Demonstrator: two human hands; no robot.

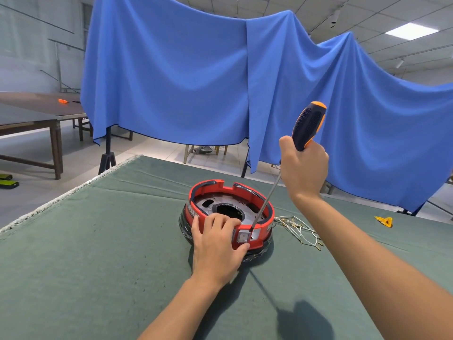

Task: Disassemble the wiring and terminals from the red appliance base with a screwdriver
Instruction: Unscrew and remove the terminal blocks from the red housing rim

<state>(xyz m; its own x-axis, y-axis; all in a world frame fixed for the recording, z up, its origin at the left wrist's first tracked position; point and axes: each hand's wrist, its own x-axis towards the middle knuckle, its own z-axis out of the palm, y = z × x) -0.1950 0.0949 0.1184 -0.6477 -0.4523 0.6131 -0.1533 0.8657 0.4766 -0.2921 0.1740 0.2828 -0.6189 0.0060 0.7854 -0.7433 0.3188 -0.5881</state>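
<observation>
While the left hand (217, 244) curls over the near rim of the red appliance base (228, 212), fingers hooked inside and thumb pressed on the outer wall, the right hand (304, 168) is clenched round the lower handle of the screwdriver (309, 125). Its long shaft slants down into the base, and the tip meets a small grey terminal block (244, 236) set in the near wall, just beside the left thumb.

The base sits near the middle of the green-covered bench (98, 253). It looks like rigid moulded plastic over a metal plate, probably light enough to skid or tip under a prying push, so a firm hold on the rim close to the tip seems the right place. The glossy dark skirt at its foot may be slippery.

Just right of the base lies 1 loose tangle of thin white wires (300, 229) with small metal ends, limp and easily snagged. Since the shaft is stiff and the tip close to the thumb, a slip could jab it.
</observation>
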